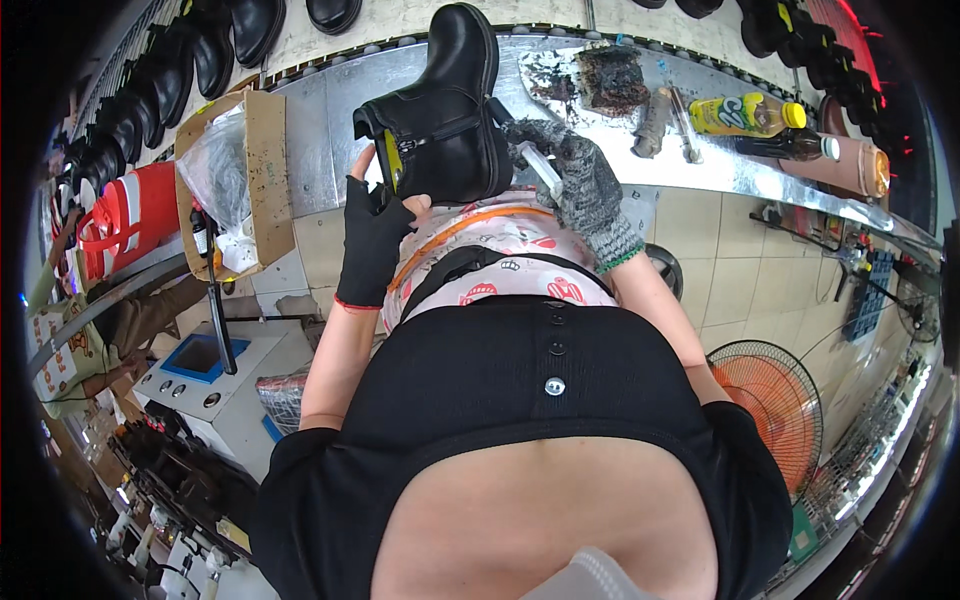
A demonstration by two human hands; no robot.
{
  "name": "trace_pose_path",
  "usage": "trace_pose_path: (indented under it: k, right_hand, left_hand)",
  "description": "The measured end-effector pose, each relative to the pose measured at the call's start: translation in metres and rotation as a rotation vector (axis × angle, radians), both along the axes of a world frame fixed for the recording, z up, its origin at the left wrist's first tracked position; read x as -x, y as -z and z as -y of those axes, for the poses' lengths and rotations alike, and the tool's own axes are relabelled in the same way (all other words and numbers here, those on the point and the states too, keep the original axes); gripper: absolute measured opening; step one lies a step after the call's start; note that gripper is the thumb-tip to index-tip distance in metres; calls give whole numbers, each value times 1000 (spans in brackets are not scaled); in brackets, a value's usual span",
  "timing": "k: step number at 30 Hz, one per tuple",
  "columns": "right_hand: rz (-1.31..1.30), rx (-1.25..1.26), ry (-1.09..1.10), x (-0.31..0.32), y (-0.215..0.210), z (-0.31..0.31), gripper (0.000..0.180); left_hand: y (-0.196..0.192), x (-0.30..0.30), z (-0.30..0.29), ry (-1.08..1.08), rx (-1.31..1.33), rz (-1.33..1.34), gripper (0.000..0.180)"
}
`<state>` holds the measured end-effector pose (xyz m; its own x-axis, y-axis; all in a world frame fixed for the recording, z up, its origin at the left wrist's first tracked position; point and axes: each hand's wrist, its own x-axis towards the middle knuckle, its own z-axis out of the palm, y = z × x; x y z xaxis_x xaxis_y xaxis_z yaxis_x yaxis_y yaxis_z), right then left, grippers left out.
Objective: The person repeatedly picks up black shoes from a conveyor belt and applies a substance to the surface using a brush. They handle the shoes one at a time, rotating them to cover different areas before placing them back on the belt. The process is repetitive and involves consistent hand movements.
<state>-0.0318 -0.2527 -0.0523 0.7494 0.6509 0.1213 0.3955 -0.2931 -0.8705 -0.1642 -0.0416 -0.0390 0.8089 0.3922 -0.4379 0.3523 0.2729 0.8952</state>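
A black leather boot [440, 120] with a side zipper and yellow lining lies tilted over the near edge of the metal bench, its toe pointing away from me. My left hand [372, 225], in a black fingerless glove, grips the boot at its open top, fingers around the rim. My right hand [590, 190], in a grey knitted glove, is closed around a slim white-handled tool [540, 168]. That hand sits beside the boot's sole and heel. The working end of the tool is hard to make out against the dark glove and sole.
On the metal bench [330, 110] are a stained board with a dark crusty block [612, 80], a brush-like tool [687, 125], a yellow drink bottle [745, 115] and other bottles. A cardboard box [268, 180] stands left. Boots line the racks beyond; an orange fan [765, 410] stands right.
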Motion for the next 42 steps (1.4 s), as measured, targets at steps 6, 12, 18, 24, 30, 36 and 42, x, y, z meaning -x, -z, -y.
trace_pose_path:
  k: [6,12,18,24,30,36,42]
  right_hand:
    - [-375,-7,112,4,2,12,47]
    - [-983,-161,188,-3,-9,21,69]
    - [-701,-19,92,-6,2,34,52]
    - [-605,25,16,0,-18,41,38]
    - [-352,121,-10,11,-24,57,29]
    - [-276,187,-85,17,-72,59,31]
    - [-347,18,5,27,-77,67,30]
  left_hand:
    - [7,7,2,-108,342,-35,65]
    - [9,8,11,-115,434,21,52]
    - [5,7,14,-106,392,13,50]
    - [6,4,15,-105,336,-10,47]
    - [-6,-6,23,-127,415,6,48]
    - [-24,-21,30,-185,519,49,41]
    - [-26,-35,26,-172,622,128,34]
